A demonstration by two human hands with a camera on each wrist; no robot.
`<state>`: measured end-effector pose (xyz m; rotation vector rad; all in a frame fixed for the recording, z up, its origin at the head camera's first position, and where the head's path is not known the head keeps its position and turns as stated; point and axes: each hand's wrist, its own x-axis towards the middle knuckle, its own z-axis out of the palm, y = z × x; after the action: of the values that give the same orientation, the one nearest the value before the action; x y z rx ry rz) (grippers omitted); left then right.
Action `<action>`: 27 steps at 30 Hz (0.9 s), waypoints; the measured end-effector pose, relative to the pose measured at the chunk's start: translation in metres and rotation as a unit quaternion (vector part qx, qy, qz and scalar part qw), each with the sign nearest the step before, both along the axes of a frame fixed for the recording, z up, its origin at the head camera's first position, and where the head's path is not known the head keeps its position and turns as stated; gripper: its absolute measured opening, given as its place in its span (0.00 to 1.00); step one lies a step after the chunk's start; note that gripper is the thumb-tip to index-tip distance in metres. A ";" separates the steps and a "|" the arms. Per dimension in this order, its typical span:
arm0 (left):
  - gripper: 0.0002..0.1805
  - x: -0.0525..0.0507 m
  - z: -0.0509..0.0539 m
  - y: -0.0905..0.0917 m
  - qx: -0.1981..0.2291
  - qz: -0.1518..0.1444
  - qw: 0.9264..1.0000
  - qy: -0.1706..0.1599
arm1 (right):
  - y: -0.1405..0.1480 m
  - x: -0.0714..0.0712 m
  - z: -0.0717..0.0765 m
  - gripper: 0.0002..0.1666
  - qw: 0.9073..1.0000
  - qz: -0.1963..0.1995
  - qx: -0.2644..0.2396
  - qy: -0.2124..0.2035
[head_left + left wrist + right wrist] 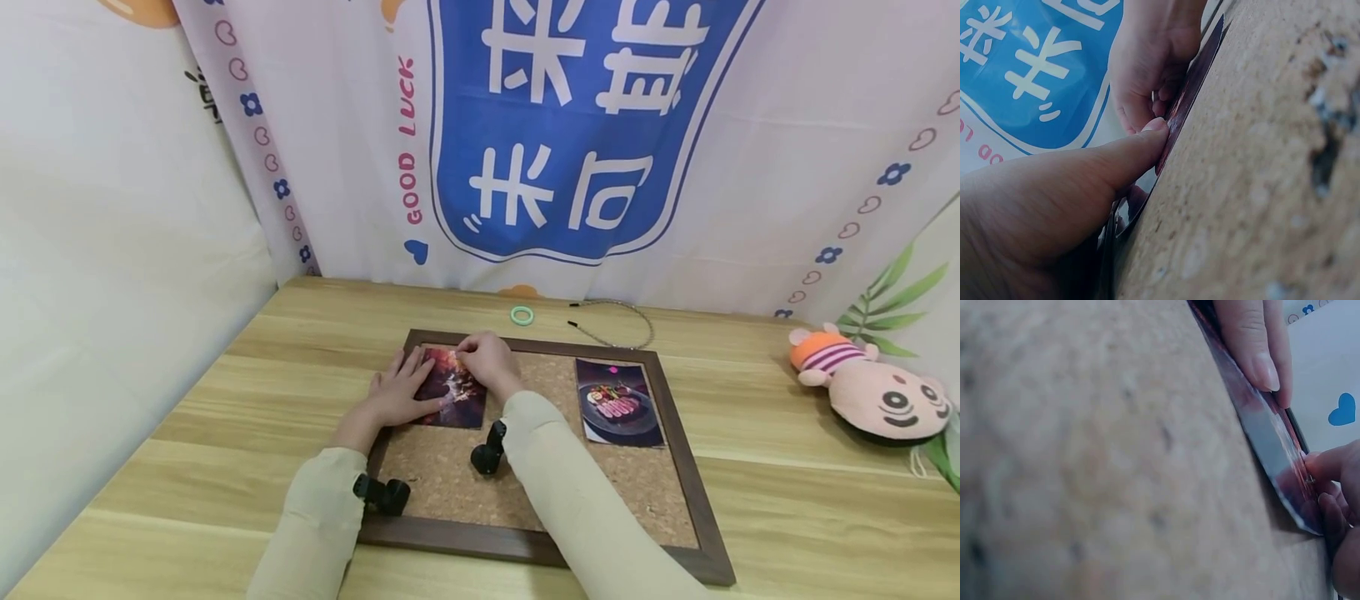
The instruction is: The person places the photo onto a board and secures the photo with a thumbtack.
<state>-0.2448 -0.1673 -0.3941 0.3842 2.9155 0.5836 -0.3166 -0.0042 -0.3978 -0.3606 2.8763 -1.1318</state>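
A dark photo card with red and purple tones (467, 407) lies on the upper left of a framed cork board (555, 492). My left hand (397, 392) presses its left side with fingers spread; the thumb (1141, 140) rests on the card. At the card's top edge my right hand (491, 362) pinches a small pin, whose thin metal shaft (1310, 480) shows beneath the fingertips; its head is hidden by the fingers. A second photo card, of food on a dark plate (618, 412), is fixed at the upper right by a pink pushpin (613, 368).
Behind the board lie a mint-green ring (522, 316) and a thin cord with black tips (637, 312). A pink plush toy (870, 383) lies at the right of the wooden table (187, 442). A printed curtain (360, 167) hangs at the back.
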 end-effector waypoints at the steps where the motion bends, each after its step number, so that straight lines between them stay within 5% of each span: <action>1: 0.42 0.000 0.000 0.000 -0.001 0.000 1.000 0.000 | 0.000 0.000 0.000 0.06 1.000 0.000 0.001 -0.001; 15: 0.43 -0.003 0.001 0.008 -0.001 -0.009 1.000 -0.001 | 0.005 0.001 0.006 0.07 0.998 0.014 0.051 0.016; 24: 0.46 -0.007 -0.010 0.000 0.026 -0.015 0.999 0.017 | 0.010 0.005 -0.001 0.11 0.999 0.033 -0.033 0.008; 27: 0.44 -0.004 -0.005 0.001 0.021 -0.008 1.000 0.011 | 0.012 0.006 0.002 0.14 0.998 0.043 -0.051 -0.001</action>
<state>-0.2489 -0.1661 -0.3986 0.4224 2.9218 0.6435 -0.3101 0.0073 -0.3962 -0.4818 2.7781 -1.2667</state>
